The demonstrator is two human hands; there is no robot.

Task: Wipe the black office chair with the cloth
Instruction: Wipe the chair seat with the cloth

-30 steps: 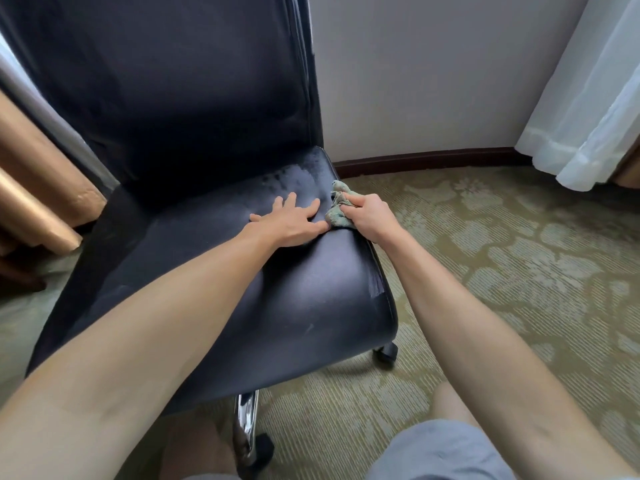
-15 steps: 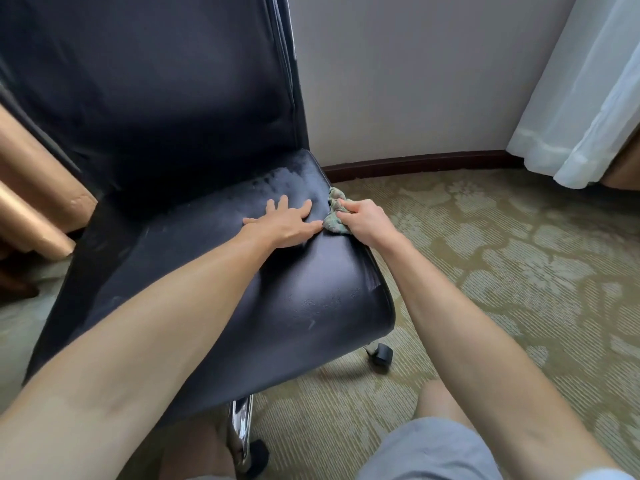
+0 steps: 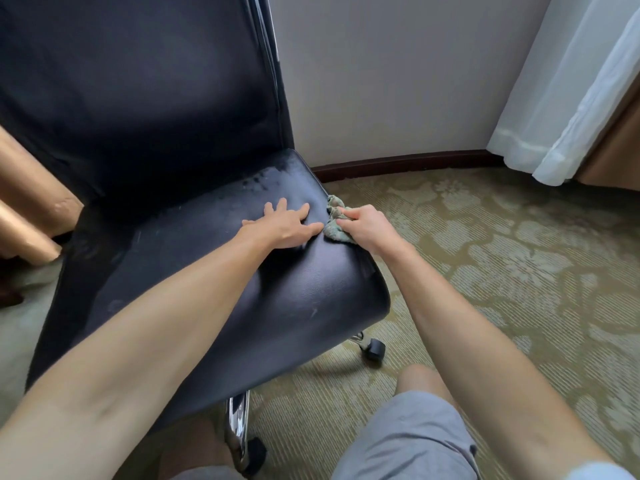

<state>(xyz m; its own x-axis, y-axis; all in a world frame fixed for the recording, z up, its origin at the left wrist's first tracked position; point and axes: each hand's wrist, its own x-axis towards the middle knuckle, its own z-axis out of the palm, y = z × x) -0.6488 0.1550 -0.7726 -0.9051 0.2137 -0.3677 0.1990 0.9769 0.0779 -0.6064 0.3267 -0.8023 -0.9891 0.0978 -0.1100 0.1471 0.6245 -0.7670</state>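
Wiping the right rim of the seat, is that where this stands?

Looks so to me. The right hand point(image 3: 367, 226) pinches the bunched green cloth point(image 3: 334, 232) between thumb and curled fingers. The cloth lies against the right edge of the black office chair point(image 3: 304, 299), roughly midway along the seat.

And the other hand?

The left hand point(image 3: 285, 225) lies flat on the seat, fingers spread, just beside the cloth. I read it as bracing. A caster point(image 3: 374, 348) shows under the seat on the carpet point(image 3: 485, 271), so a sideways push could roll or swivel the chair.

So what makes the stroke good?

Press the flat hand down while the cloth runs along the rim, following the curve instead of dabbing. A bunched cloth touches little, so opening it out somewhat would cover more of the edge and reach under the roll of the cushion.

Anything left to do?

Plenty, I'd judge. A dull, mottled patch point(image 3: 273, 174) shows at the rear right corner of the seat, and whether it is damp or dust I cannot tell. The backrest point(image 3: 138, 98) looks hazy too. Work from the rim toward that corner in overlapping passes, and turn the cloth to a fresh face once it loads up.
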